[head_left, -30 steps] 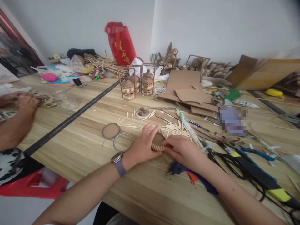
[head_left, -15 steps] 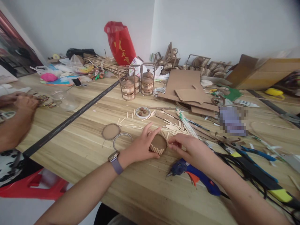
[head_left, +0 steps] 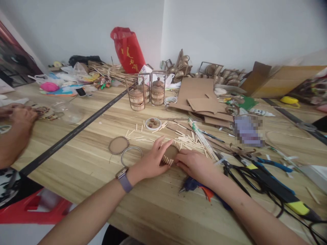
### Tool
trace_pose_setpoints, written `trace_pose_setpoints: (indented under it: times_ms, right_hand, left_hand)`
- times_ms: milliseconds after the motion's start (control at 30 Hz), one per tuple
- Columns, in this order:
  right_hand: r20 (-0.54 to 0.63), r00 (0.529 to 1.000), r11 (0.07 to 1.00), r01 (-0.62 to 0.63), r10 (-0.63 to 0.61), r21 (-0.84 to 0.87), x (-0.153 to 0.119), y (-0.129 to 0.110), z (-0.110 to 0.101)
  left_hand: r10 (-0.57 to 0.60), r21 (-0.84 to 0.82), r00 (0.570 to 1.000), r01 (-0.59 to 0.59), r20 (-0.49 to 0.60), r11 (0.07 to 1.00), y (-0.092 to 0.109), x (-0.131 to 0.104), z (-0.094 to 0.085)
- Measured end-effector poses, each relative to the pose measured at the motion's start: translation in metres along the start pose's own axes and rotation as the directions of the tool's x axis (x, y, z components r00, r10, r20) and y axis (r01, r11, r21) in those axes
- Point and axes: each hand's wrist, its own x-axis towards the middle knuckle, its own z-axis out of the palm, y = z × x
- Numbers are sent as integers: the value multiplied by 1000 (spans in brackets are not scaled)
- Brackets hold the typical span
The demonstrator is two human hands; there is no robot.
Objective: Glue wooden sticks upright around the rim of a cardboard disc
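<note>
My left hand (head_left: 148,164) curves around a small round basket (head_left: 169,154), with its thumb at the near side and fingers over the far side. The basket has a brown cardboard base and short pale sticks standing around its edge. At the right rim, my right hand (head_left: 196,165) has its fingertips pinched together; whatever lies between them is hidden. A blue glue gun (head_left: 190,184) with an orange trigger lies partly under my right forearm. Loose short wooden sticks (head_left: 190,139) are scattered just beyond the basket. Left of it lie a cardboard disc (head_left: 119,145) with a dark edging and a pale ring (head_left: 122,159).
Behind stand lidded baskets (head_left: 157,91) in frames and a dish (head_left: 146,127) of brown balls. Cardboard sheets (head_left: 195,89), blue-handled pliers (head_left: 277,164) and black cables (head_left: 245,178) lie to the right. At far left another person's hands (head_left: 22,115) work.
My right hand has moved slightly left, closer against the basket's right rim, and its forearm now covers more of the glue gun. My left hand keeps its hold. The view has shifted slightly.
</note>
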Motion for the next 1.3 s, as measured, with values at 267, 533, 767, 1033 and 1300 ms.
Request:
trace_pose_setpoints:
  times_ms: [267,533,767,1033,1300]
  right_hand:
    - [12,1000,1000,3,-3,-25,2,-1,4]
    - [22,1000,1000,10,-9,-29,2,-2,3]
    - [20,1000,1000,14,-14,-18,2,0,5]
    - [24,999,1000,24,-23,-20,2,1,6]
    - [16,1000,999,27,-26,-25,1,1,5]
  left_hand:
    - [-9,31,1000,9,4,999,0,0,1]
    - [-17,41,1000,17,-1,999,-2,1,0]
    - [-20,22,1000,20,5,1000,-3,1,0]
    - [-5,42,999,3,33,999,-6,1,-2]
    - [-6,34,995,3,100,999,-7,1,-7]
